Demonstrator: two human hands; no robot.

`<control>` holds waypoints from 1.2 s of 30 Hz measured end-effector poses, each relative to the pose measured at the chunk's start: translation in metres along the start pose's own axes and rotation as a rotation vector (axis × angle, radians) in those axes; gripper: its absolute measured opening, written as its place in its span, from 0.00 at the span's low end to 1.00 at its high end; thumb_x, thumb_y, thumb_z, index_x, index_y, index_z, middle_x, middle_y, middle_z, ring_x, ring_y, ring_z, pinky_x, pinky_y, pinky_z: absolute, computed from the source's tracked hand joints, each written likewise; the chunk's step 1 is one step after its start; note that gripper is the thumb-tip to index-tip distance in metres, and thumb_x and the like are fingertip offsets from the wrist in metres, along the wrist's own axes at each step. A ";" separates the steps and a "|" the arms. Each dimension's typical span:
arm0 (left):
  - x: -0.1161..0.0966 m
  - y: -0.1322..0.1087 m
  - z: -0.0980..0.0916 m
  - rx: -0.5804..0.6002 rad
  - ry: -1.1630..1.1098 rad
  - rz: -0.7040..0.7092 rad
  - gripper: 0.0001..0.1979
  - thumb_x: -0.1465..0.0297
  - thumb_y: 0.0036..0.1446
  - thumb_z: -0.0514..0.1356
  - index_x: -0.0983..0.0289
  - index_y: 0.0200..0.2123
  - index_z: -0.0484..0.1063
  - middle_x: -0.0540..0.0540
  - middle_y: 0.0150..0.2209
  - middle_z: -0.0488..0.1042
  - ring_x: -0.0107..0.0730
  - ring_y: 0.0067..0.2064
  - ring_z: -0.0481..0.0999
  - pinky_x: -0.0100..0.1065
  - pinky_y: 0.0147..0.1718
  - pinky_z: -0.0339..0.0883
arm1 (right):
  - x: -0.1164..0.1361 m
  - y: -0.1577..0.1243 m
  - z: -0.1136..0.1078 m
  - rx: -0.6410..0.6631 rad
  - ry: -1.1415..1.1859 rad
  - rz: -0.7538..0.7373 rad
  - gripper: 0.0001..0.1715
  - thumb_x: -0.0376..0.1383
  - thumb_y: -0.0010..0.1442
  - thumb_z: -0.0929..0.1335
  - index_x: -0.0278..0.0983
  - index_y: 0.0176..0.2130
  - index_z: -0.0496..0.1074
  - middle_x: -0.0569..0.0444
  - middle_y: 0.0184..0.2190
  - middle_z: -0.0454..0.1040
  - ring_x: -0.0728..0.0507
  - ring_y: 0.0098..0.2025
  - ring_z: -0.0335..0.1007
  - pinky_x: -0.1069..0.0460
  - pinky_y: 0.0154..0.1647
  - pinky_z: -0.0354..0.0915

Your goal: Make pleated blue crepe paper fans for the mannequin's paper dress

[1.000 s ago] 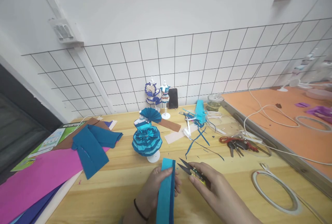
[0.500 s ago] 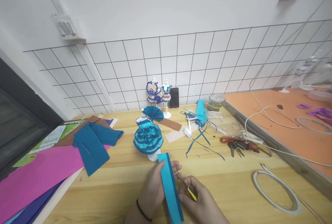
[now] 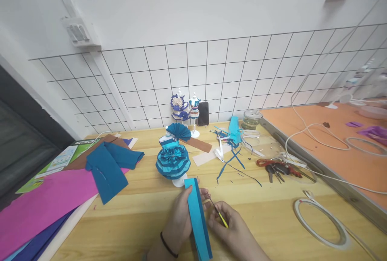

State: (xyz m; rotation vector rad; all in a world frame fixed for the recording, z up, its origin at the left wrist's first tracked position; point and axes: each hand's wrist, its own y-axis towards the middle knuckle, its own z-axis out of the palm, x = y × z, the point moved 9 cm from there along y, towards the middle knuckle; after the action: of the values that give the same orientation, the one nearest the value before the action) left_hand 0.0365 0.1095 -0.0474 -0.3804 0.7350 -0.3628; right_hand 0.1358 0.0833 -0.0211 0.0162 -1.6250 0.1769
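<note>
My left hand (image 3: pixel 179 220) grips a folded teal paper strip (image 3: pixel 197 216), held upright and tilted a little to the left. My right hand (image 3: pixel 234 233) is closed on small snips with yellow handles (image 3: pixel 219 214), blades at the strip's right edge. Just beyond the hands stands a little mannequin in a blue pleated paper dress (image 3: pixel 173 161) with a teal paper fan (image 3: pixel 178 131) at its shoulder.
Pink, purple and teal paper sheets (image 3: pixel 45 200) lie at the left. Two small dress forms (image 3: pixel 185 110) and a phone (image 3: pixel 202 113) stand by the wire grid. Paper scraps (image 3: pixel 231 148), red scissors with keys (image 3: pixel 273 166), a tape ring (image 3: pixel 320 216) and a white cable (image 3: pixel 317 132) lie right.
The right hand brought the snips from open beside the strip in to its right edge. The strip tilted left and both hands drew closer to me.
</note>
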 end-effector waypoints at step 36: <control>-0.003 0.011 -0.023 -0.132 -0.061 -0.006 0.11 0.70 0.55 0.52 0.67 0.42 0.63 0.59 0.29 0.75 0.37 0.32 0.76 0.39 0.37 0.67 | 0.000 -0.025 0.018 0.169 -0.450 -0.159 0.04 0.30 0.49 0.63 0.38 0.26 0.61 0.59 0.22 0.67 0.50 0.24 0.61 0.59 0.26 0.59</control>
State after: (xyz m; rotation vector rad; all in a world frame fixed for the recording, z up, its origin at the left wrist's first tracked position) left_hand 0.0203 0.1154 -0.0669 -0.5161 0.6999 -0.3084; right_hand 0.1208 0.0558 -0.0197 0.3347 -2.0424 0.1961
